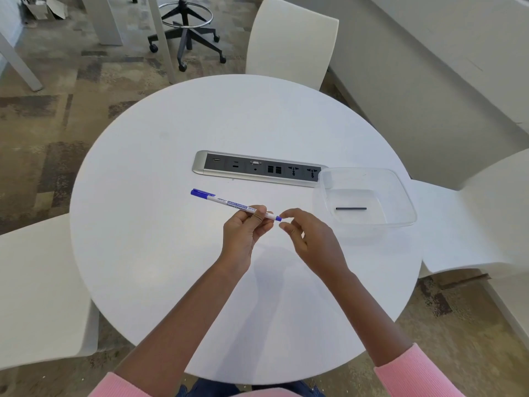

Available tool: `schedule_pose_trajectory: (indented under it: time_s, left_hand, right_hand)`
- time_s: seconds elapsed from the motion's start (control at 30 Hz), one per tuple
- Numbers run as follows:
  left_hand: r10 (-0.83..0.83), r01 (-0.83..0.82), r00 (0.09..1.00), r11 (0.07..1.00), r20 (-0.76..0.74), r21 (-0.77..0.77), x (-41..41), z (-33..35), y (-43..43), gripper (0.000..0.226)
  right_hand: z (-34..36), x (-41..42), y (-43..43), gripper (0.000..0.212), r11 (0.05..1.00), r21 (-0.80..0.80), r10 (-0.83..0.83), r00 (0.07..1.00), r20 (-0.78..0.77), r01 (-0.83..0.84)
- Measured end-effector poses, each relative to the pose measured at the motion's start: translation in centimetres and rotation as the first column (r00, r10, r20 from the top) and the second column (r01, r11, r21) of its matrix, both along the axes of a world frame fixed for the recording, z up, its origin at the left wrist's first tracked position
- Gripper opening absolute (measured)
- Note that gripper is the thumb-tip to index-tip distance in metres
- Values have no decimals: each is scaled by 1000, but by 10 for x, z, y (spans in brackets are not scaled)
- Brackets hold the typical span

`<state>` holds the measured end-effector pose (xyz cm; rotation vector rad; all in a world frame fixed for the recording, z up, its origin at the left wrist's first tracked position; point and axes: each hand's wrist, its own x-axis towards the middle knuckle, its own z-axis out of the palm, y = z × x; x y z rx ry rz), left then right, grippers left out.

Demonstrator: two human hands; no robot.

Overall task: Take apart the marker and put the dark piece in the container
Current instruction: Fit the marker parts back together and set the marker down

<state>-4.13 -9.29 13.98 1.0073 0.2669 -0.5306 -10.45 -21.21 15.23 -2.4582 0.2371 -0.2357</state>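
Observation:
A white marker (229,203) with a blue cap at its far-left end hangs above the round white table (171,253). My left hand (246,227) pinches the marker's barrel near its right end. My right hand (300,233) has thumb and forefinger at the small blue end plug (278,218) of the marker. A thin dark stick (351,208) lies flat on the bottom of the clear plastic container (400,196) at the table's right side.
A silver and black socket strip (257,169) is set into the table behind the marker, its right end touching the container. White chairs (289,38) stand at the far side, left and right. A wheeled stool (186,30) stands on the carpet beyond.

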Motion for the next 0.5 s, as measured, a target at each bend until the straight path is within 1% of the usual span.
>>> schedule_pose_trajectory:
  time_s: [0.1,0.2,0.27,0.33,0.43,0.5]
  left_hand:
    - [-17,17,1000,1000,6,4,0,-1,-1,10]
    - [-41,40,999,999,19,13,-2,-2,-2,12]
    - [-60,60,998,998,33,14,-3,-2,-1,13]
    - [-90,89,994,996,63,23,-3,-2,-1,14]
    - [-140,136,985,990,104,48,-4,-3,-1,13]
    - [-161,154,980,986,118,62,-5,-4,-2,13]
  right_hand:
    - [-6,2,3,33,992,-127,35,997,67,-26]
    - [-7,6,2,43,986,-161,51,994,93,-36]
    - [-6,8,1,46,988,-143,62,995,82,-50]
    - [-5,8,0,41,996,-79,50,997,58,-45]
    - [-1,6,-2,24,992,124,2,999,-32,1]
    - [-1,5,-4,29,960,272,-32,994,-101,58]
